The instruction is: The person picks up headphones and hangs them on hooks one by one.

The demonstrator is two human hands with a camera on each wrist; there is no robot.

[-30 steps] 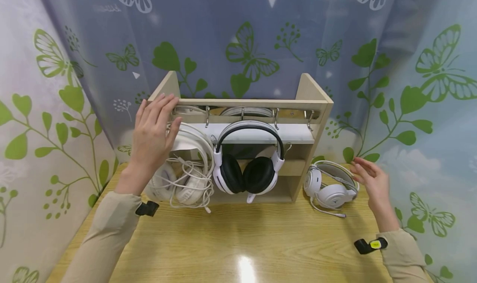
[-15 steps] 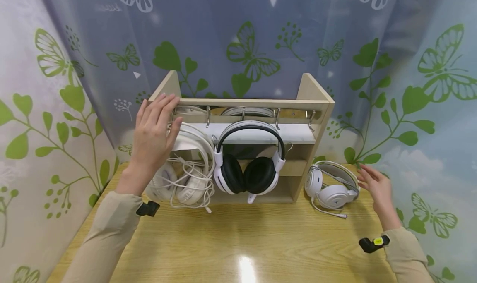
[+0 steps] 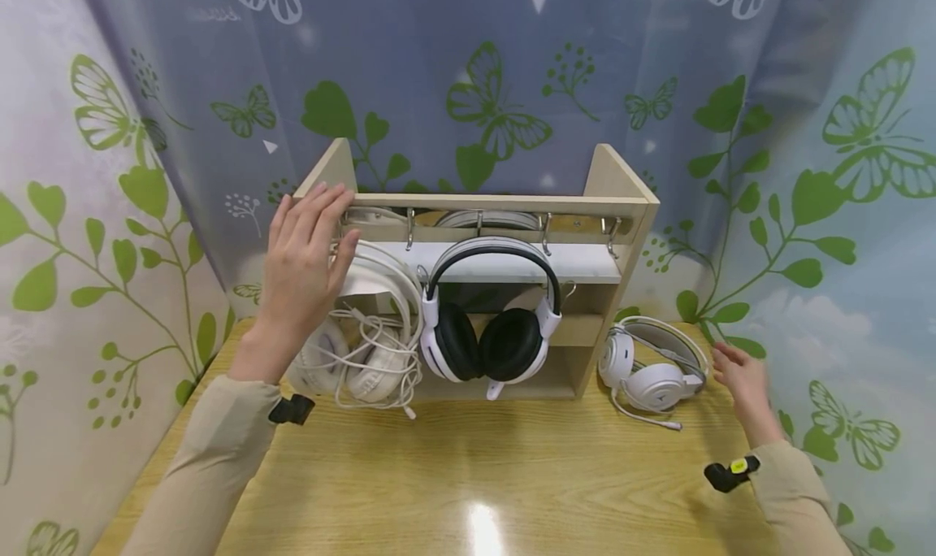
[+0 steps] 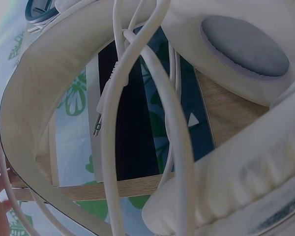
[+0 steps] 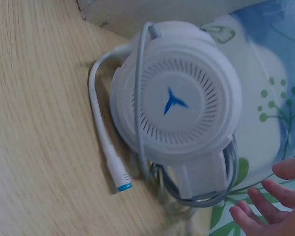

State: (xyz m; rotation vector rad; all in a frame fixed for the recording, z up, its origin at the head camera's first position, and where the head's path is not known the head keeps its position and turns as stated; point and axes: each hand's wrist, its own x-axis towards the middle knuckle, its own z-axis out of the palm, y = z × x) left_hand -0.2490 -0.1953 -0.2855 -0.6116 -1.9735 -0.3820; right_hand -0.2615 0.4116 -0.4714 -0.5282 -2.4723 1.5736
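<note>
My left hand [image 3: 303,263] rests on the upper left corner of a wooden rack [image 3: 617,304], its fingers laid over the top rail. Below it hang white headphones [image 3: 380,373] wrapped in their own cable; in the left wrist view their ear cushion [image 4: 236,167] and looped cable fill the picture. A white headset with black ear pads [image 3: 548,320] hangs at the rack's middle. On the table, right of the rack, lies another white headset [image 3: 658,385] with a boom microphone [image 5: 105,142]. Just right of it is my right hand [image 3: 743,385], apart from it, fingers loosely bent and holding nothing.
Metal hooks [image 3: 545,235] line the rack's rail, with a white shelf [image 3: 585,263] behind them. The rack stands at the back of a wooden table [image 3: 439,466]. Curtains [image 3: 402,36] with leaves and butterflies surround the table on the back and sides.
My right hand has drawn away from the headset on the table, to the right and slightly lower. My left hand stays on the rack, and the headsets keep their places.
</note>
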